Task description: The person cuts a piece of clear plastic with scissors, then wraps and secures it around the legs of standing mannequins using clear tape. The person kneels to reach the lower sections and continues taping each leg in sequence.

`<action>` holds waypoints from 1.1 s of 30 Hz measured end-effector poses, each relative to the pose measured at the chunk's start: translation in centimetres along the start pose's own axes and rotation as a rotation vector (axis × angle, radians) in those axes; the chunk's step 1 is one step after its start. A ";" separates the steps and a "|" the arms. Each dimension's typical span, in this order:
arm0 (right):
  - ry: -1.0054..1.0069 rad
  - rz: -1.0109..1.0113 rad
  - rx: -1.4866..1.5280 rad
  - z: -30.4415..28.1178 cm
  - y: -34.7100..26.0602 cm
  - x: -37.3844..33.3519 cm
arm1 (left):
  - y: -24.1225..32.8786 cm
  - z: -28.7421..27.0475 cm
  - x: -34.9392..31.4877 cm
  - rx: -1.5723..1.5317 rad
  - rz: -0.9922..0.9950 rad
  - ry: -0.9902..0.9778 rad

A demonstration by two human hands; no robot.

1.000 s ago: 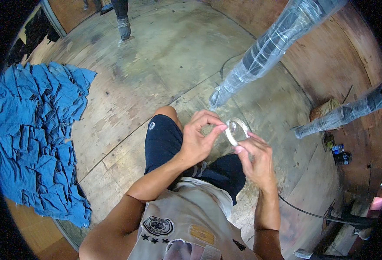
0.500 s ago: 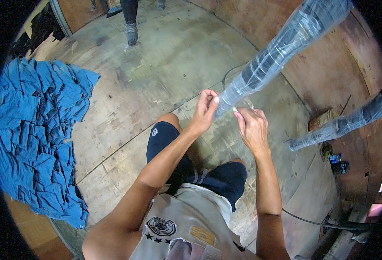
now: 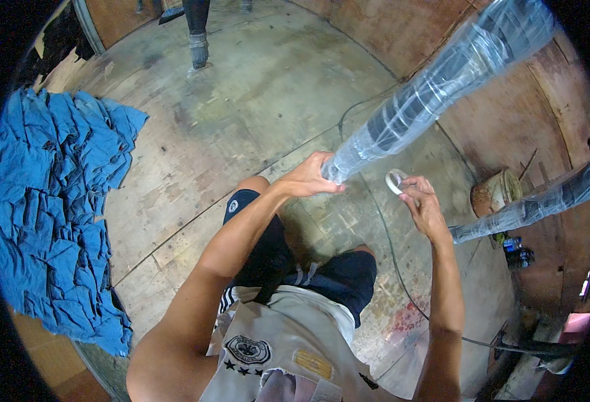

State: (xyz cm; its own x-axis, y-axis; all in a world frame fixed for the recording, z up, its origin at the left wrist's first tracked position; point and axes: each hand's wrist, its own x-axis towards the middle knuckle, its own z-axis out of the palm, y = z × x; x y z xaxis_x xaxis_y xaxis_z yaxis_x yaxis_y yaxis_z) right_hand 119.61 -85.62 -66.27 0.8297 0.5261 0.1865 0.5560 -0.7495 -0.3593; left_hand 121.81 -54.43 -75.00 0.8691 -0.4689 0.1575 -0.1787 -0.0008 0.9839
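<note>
My left hand [image 3: 310, 177] is closed around the lower tip of a dark tapered post [image 3: 429, 100], which is wrapped in clear plastic film. This post slants down from the upper right, its tip above the floor. A narrow pale roll of tape [image 3: 390, 183] is pinched between the thumb and fingers of my right hand [image 3: 425, 206]. The roll is held just right of the post's tip, apart from it. Whether a strip of tape runs from roll to post I cannot make out.
Another film-wrapped post [image 3: 529, 213] slants at the right, beside a stained bucket [image 3: 484, 195] and small blue-and-black containers [image 3: 517, 253]. Crumpled blue cloth [image 3: 54, 214] covers the left. A dark cable [image 3: 393, 258] crosses the floor. A dark upright leg [image 3: 198, 33] stands at the far side.
My left hand has shifted from pinching beside the post's end to wrapping around its tip. My right hand has moved right and down, away from the post, bringing the tape roll into plain view.
</note>
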 end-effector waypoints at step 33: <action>-0.003 -0.083 0.380 1.0 -6.8 -4.6 | 2.4 10.6 -5.2 -0.478 0.109 0.428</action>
State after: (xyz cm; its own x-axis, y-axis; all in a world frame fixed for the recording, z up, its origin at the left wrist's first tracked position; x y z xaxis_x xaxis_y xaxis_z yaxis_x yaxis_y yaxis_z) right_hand 111.96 -82.60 -65.61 0.7821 0.5804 0.2268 0.5630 -0.5022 -0.6563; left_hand 111.97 -61.33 -74.40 0.9821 -0.0505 0.1816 -0.1375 0.4665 0.8738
